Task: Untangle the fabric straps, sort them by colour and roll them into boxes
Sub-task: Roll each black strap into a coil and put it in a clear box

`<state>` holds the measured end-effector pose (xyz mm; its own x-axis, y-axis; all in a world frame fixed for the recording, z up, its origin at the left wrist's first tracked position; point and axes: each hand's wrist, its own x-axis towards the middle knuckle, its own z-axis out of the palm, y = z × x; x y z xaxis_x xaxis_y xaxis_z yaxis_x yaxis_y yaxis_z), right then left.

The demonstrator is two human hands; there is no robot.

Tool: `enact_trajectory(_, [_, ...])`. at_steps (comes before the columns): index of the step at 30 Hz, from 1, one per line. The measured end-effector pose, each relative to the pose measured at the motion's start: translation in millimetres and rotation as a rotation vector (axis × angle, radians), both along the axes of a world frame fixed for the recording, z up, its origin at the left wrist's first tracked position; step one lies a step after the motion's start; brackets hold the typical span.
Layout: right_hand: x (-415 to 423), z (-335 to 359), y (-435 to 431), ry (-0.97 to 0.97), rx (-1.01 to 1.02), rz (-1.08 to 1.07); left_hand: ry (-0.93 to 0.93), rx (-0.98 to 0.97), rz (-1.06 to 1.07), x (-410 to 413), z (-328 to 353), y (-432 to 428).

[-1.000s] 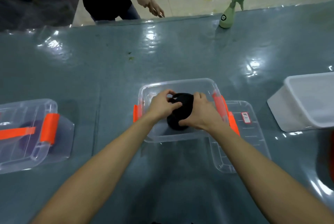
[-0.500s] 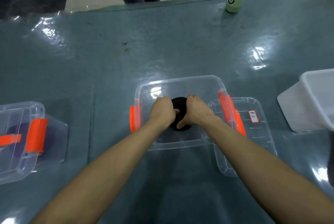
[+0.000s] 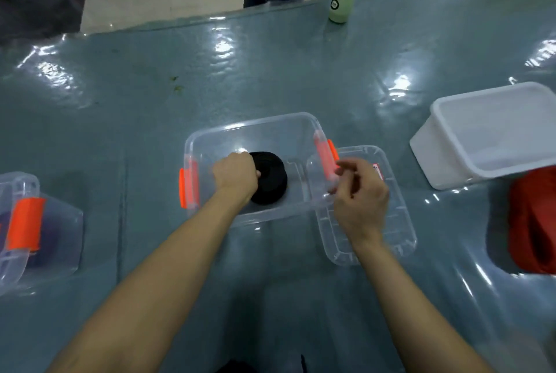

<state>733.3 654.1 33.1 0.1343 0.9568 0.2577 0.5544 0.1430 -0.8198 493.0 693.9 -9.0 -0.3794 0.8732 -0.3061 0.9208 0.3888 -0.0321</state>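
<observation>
A moment ago both hands were pressed together on the black strap roll (image 3: 270,177) inside the clear box (image 3: 255,125); now they have parted. The left hand (image 3: 236,177) stays down in the box, its fingers closed against the roll's near-left edge, pinning it flat on the box floor. The right hand (image 3: 359,196) has lifted out and drawn back to the right, and now hangs loosely curled and empty above the clear lid (image 3: 397,201) that lies on the bench (image 3: 270,65) just right of the box, its fingertips near the box's orange latch (image 3: 325,158). That reads as the black roll being judged settled, with the lid the likely next thing to be picked up and fitted. The roll could spring loose once the left hand lets go. Well out to the left of the left hand sits another clear box with orange latches (image 3: 25,223), something dark inside it. Beyond the right hand stand a white tub (image 3: 481,134) and, nearer, a red bundle (image 3: 532,222) at the frame's edge, so red probably remains to be dealt with.
</observation>
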Motion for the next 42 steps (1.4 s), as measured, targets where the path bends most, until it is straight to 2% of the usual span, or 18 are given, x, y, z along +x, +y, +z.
enact_trajectory(2, [34.6,-23.5,-11.0,-0.158,-0.104,-0.166,0.023,-0.019,-0.035,7.7,5.5,-1.3])
enact_trajectory(4, [61.5,-47.1,-5.7,-0.269,-0.224,-0.209,-0.01,-0.057,-0.074,8.5,7.3,-3.9])
enact_trajectory(7, [81.2,-71.0,11.8,-0.445,-0.594,-0.023,-0.184,-0.168,-0.091,2.4,9.8,-15.1])
enact_trajectory(9, [85.2,-78.4,22.9,-0.465,-0.733,0.057,-0.274,-0.213,-0.095,0.9,17.8,-26.6])
enact_trajectory(12, [87.7,-82.1,31.7,-0.424,-0.726,0.056,-0.346,-0.138,-0.042,6.1,34.8,-44.9])
enact_trajectory(14, [94.2,-75.8,28.9,-0.411,-0.694,0.038,-0.337,0.036,-0.005,12.0,44.4,-60.1])
enact_trajectory(18, [126.7,-45.6,5.4,-0.492,-0.606,0.026,-0.081,0.4,-0.05,22.6,45.3,-106.2])
enact_trajectory(21, [151.1,-11.3,-12.2,-0.572,-0.538,0.022,0.084,0.46,-0.099,34.0,33.0,-125.0])
enact_trajectory(24, [163.3,34.0,-21.5,-0.67,-0.457,0.026,0.039,0.473,-0.069,34.7,35.0,-121.4])
enact_trajectory(26, [166.7,68.4,-22.8,-0.711,-0.359,0.039,-0.104,0.528,-0.022,30.1,37.5,-121.1])
enact_trajectory(27, [165.6,85.8,-21.8,-0.725,-0.294,0.064,-0.252,0.599,0.024,29.2,40.7,-122.5])
enact_trajectory(31, [127.1,137.0,-4.9,-0.83,-0.114,0.396,-1.055,0.894,0.446,36.5,84.0,-123.8])
enact_trajectory(33, [86.7,142.6,5.6,-0.868,-0.02,0.62,-1.438,0.867,0.576,34.5,104.7,-127.5])
enact_trajectory(34, [65.0,141.5,9.3,-0.869,0.023,0.706,-1.54,0.846,0.569,31.9,111.7,-131.9])
enact_trajectory(37, [18.7,124.0,11.7,-0.72,0.146,0.796,-1.532,0.926,0.481,28.4,118.9,-145.6])
enact_trajectory(38, [11.9,114.0,11.1,-0.59,0.204,0.727,-1.517,0.977,0.499,27.3,117.2,-148.3])
enact_trajectory(40, [9.0,92.1,6.9,-0.345,0.235,0.424,-1.525,1.047,0.553,20.9,112.6,-151.1])
enact_trajectory(42, [12.3,69.6,2.7,-0.146,0.014,0.222,-1.53,1.093,0.595,11.6,108.0,-148.7])
